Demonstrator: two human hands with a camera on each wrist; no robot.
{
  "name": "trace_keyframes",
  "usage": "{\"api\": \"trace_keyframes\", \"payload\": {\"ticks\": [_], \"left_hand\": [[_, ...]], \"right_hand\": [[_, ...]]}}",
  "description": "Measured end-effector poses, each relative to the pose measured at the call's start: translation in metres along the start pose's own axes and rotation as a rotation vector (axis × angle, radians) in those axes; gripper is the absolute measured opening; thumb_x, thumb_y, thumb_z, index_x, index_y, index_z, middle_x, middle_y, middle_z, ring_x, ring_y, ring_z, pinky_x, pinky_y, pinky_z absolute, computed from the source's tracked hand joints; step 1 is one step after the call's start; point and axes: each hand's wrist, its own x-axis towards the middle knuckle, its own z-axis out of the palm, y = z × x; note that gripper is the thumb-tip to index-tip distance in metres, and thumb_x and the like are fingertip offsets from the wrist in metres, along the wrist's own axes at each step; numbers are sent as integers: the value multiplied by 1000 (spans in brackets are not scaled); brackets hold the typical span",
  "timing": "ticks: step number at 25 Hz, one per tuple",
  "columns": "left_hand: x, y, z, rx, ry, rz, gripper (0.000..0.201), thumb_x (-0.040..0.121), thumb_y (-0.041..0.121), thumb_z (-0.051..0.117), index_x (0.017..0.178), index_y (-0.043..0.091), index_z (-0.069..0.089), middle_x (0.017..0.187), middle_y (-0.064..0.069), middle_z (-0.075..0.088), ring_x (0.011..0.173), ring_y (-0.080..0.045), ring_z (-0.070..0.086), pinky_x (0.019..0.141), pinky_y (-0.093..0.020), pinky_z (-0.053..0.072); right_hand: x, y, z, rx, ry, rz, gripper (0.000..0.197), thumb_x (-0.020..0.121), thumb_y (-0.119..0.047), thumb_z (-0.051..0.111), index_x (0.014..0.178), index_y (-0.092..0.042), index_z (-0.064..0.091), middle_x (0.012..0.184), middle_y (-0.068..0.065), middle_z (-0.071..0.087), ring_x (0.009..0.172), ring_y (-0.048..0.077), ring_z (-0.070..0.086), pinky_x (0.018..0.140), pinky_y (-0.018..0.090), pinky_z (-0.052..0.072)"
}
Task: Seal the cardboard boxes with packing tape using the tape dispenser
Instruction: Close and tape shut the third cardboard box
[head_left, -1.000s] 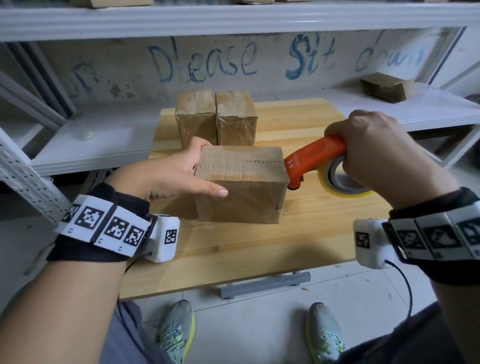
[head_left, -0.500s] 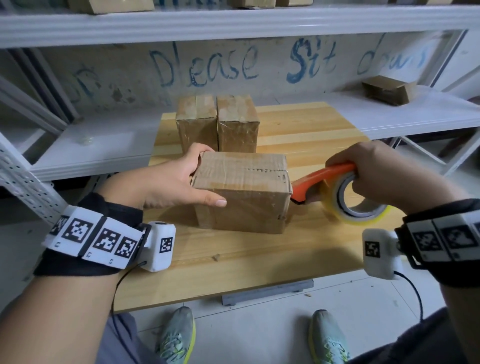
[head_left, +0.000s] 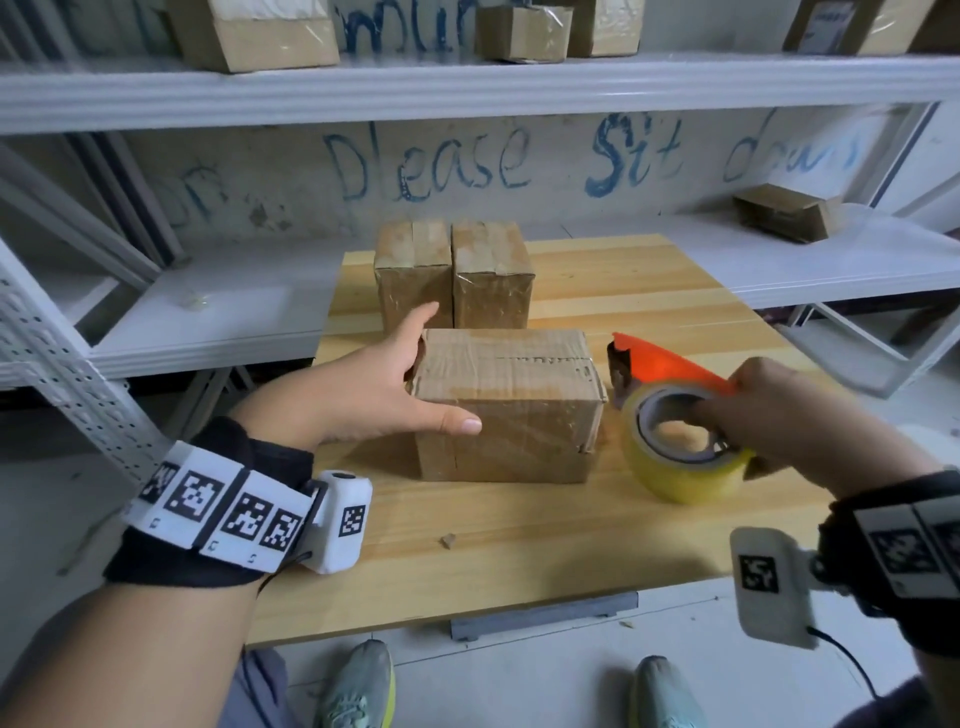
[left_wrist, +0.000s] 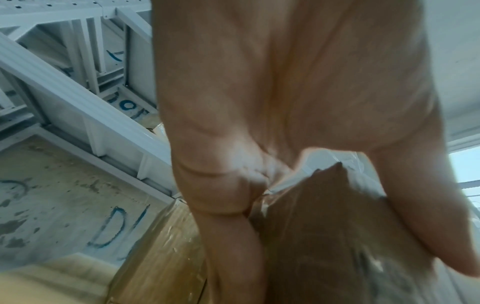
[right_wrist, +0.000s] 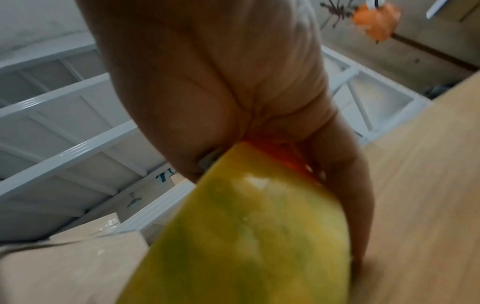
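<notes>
Our left hand (head_left: 363, 400) clasps the left end of the box (head_left: 506, 400) between thumb and fingers, on the table (head_left: 519, 545) before two other boxes (head_left: 452, 270). The box looks light and stiff, its taped skin slick, so we judge the ends the best hold. Our right hand (head_left: 795, 415) grips the dispenser (head_left: 670, 369) just right of it, fingers in the roll (head_left: 680, 467). The blade is hard to make out, the left fingertips are hidden behind the box, and both wrist views are blurred

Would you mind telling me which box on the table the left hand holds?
The wide front box, beside the tape dispenser; the two taller boxes stand behind it.
</notes>
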Motion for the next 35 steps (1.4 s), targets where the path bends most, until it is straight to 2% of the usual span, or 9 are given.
{"api": "trace_keyframes", "payload": {"ticks": [4,8,10,11,13,21,27,31,35], "left_hand": [[-5,10,4,-112,-32,-12,115,77,67,68,155,47,-15,149,23,33,139,-1,30,109,-25,25],[-1,18,12,-227,216,-175,88,87,83,27,159,41,-2,166,12,15,152,-19,19,118,-47,20],[5,20,16,-304,304,-235,88,89,80,33,159,32,14,163,4,28,149,-23,29,115,-48,26],[7,20,19,-353,295,-254,90,86,81,38,157,28,22,163,2,29,147,-23,31,114,-48,28],[8,24,26,-389,247,-294,93,85,81,44,155,22,27,164,0,27,148,-24,30,112,-46,29],[12,24,38,-429,324,-294,76,96,63,50,147,9,36,141,-2,49,131,-23,43,98,-36,33],[12,23,35,-380,291,-294,66,104,55,37,151,9,32,158,-8,35,144,-27,34,102,-37,31],[15,8,27,-502,244,-287,69,101,62,33,155,18,29,163,-4,28,149,-24,30,118,-44,25],[16,-2,30,-642,247,-229,95,74,81,42,150,25,39,156,-2,44,142,-21,43,119,-50,30]], "right_hand": [[-13,-16,13,-167,-47,-21,40,76,-37,75,68,0,61,57,9,59,50,24,52,50,30,43],[-26,-33,8,-115,57,-141,32,84,-15,59,112,-1,61,95,16,69,80,27,65,63,31,55],[-37,-48,8,66,200,-221,25,89,-14,51,113,-12,57,76,-2,61,64,8,53,50,12,39],[-43,-59,13,142,198,-244,11,92,-19,49,101,-16,54,65,-7,52,56,5,46,42,10,32],[-51,-76,31,252,60,-254,30,96,-37,49,80,-12,53,59,-4,49,52,12,44,35,11,29],[-40,-88,84,339,182,-263,53,87,-64,56,98,-12,58,83,1,63,76,20,60,63,34,50],[-31,-86,82,366,231,-276,35,100,-40,50,86,-9,60,71,2,57,62,15,52,44,12,35],[-24,-80,71,421,157,-277,38,103,-32,46,86,-8,70,68,4,62,58,20,55,50,31,49],[-26,-78,69,456,98,-254,41,103,-32,44,85,-6,70,67,5,59,59,22,54,56,48,54]]}}
